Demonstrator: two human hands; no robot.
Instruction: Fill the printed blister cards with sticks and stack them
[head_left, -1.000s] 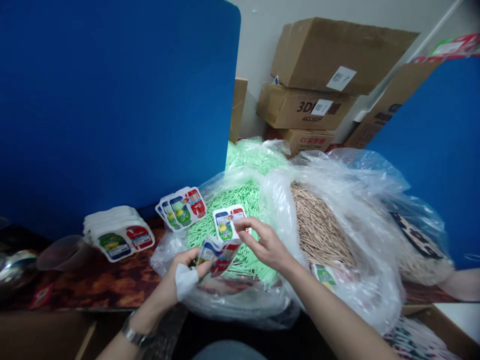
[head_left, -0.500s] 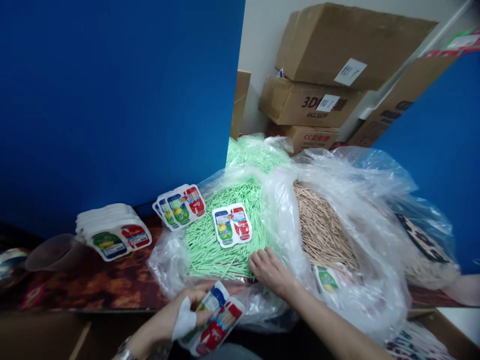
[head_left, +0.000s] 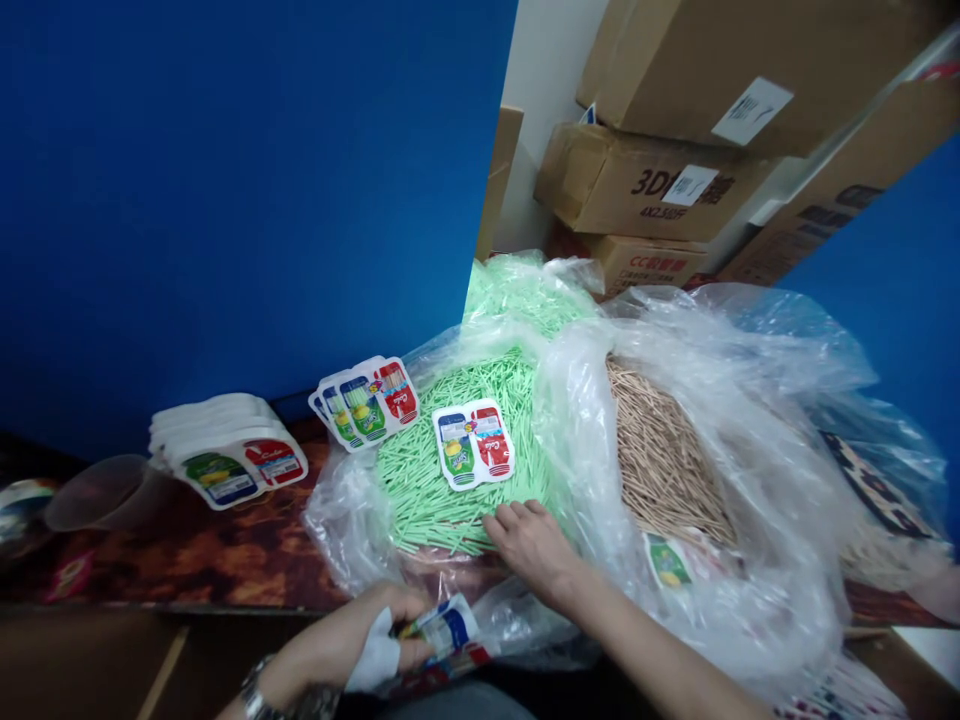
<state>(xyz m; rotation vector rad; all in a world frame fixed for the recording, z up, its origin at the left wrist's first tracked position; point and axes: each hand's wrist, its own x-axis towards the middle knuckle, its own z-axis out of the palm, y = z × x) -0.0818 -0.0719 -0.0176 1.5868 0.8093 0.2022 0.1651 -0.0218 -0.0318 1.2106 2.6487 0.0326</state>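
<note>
My left hand [head_left: 367, 630] is closed on a printed double-can packet [head_left: 448, 625], tilted low at the table's front edge. A white wrap covers part of its thumb. At the front of a heap of thin green sticks [head_left: 431, 510] in a clear plastic bag, my right hand [head_left: 534, 552] rests with curled fingers pressed into the sticks; its fingertips are hidden. A two-can packet [head_left: 474, 446] lies flat on the heap. Several more packets [head_left: 366, 405] are fanned out at the heap's left side.
A stack of packets [head_left: 244, 468] and a clear plastic bowl [head_left: 105, 497] stand at the left. Brown sticks [head_left: 664, 455] fill another plastic bag on the right, with a packet [head_left: 670, 563] at its front. Cardboard boxes [head_left: 652, 185] are piled behind; a blue panel [head_left: 240, 200] rises at the back left.
The packet in my left hand has tipped to a flatter angle, so less of its front shows. My right hand has shifted slightly left along the green sticks. The camera view has moved a little.
</note>
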